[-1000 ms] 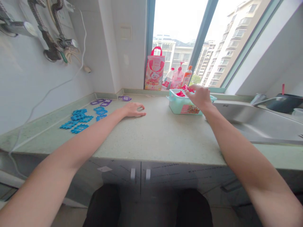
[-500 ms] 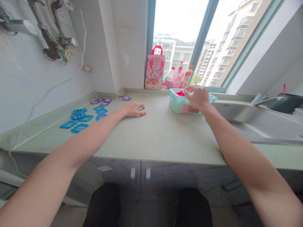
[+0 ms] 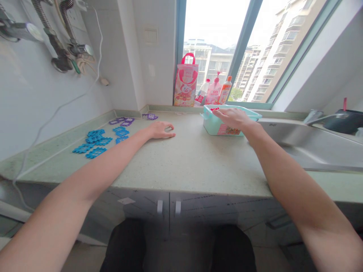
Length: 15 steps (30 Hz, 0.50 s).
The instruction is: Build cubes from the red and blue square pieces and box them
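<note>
My right hand reaches into a mint-green plastic box that stands on the counter by the window. Its fingers stretch out flat over the box's opening, and I see nothing in them. A few red plastic pieces show inside the box past my fingertips. My left hand lies palm down on the green counter, fingers loosely spread, holding nothing. Blue lattice-shaped pieces lie on the counter to the left, and purple ones lie farther back near the wall.
A pink and white bag and several bottles stand on the window sill. A steel sink with a tap is at the right. Pipes and a cable hang on the left wall. Cabinet doors are below the counter.
My right hand, which held red pieces above the box a second ago, has lowered and flattened over the opening; the pieces are no longer in its fingers. My left hand has stayed put.
</note>
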Tool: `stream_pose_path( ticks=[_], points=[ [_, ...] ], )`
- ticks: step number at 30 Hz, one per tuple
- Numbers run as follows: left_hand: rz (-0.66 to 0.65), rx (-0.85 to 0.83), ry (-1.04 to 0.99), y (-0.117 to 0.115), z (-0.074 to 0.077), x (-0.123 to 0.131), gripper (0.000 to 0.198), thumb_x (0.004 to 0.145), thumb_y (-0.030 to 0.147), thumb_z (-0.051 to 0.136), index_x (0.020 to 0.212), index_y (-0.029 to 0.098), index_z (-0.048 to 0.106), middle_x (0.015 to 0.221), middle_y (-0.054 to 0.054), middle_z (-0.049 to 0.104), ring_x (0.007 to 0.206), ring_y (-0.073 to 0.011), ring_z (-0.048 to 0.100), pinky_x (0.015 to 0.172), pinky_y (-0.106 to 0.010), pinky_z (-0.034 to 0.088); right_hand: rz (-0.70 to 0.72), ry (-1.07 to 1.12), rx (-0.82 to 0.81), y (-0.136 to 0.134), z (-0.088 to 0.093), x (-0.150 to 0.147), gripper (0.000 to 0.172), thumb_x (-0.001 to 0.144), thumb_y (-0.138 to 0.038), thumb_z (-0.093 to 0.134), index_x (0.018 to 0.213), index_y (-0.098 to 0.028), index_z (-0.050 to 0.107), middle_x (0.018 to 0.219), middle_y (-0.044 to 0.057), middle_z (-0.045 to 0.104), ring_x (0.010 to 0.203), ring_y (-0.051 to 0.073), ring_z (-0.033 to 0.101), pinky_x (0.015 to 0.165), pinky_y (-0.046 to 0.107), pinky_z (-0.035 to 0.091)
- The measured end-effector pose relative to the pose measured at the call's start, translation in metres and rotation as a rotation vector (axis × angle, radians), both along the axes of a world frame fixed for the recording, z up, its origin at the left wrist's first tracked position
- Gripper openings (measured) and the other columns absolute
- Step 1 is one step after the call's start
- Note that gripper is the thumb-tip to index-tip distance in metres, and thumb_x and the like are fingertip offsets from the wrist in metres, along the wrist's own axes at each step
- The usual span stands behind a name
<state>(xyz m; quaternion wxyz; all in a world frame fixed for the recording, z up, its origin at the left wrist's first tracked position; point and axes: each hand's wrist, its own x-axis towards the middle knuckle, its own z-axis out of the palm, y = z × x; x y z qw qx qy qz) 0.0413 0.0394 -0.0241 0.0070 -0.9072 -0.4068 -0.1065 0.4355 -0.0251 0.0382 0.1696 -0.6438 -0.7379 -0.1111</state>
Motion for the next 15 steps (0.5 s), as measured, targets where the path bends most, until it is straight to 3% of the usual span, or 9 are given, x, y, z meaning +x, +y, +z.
stream_pose_path(
  ticks=[9, 12, 15],
  points=[
    [0.009, -0.002, 0.000, -0.001, 0.000, 0.001, 0.068, 0.090, 0.076, 0.056, 0.132, 0.026, 0.073, 0.136, -0.010, 0.075, 0.119, -0.0333, 0.070, 0.100, -0.040, 0.051, -0.053, -0.084, 0.223, -0.005, -0.008, -0.017, 0.070, 0.106, -0.071, 0.033, 0.104, -0.024, 0.085, 0.099, 0.015, 0.082, 0.098, 0.035, 0.075, 0.088, 0.046, 0.052],
    [0.002, -0.004, -0.007, -0.001, 0.000, 0.001, 0.066, 0.092, 0.074, 0.054, 0.131, 0.025, 0.073, 0.135, -0.011, 0.075, 0.118, -0.0335, 0.071, 0.099, -0.041, 0.052, -0.037, -0.070, 0.270, -0.004, -0.015, -0.021, 0.065, 0.106, -0.069, 0.037, 0.111, -0.025, 0.084, 0.100, 0.014, 0.082, 0.099, 0.034, 0.074, 0.089, 0.047, 0.053],
    [0.012, 0.015, -0.015, -0.001, -0.002, 0.001, 0.063, 0.094, 0.072, 0.052, 0.130, 0.025, 0.074, 0.135, -0.010, 0.076, 0.119, -0.0332, 0.071, 0.099, -0.041, 0.052, 0.075, -0.061, 0.342, -0.003, -0.021, -0.027, 0.055, 0.105, -0.064, 0.045, 0.131, -0.026, 0.077, 0.120, 0.014, 0.081, 0.114, 0.038, 0.070, 0.098, 0.056, 0.053]
  ],
)
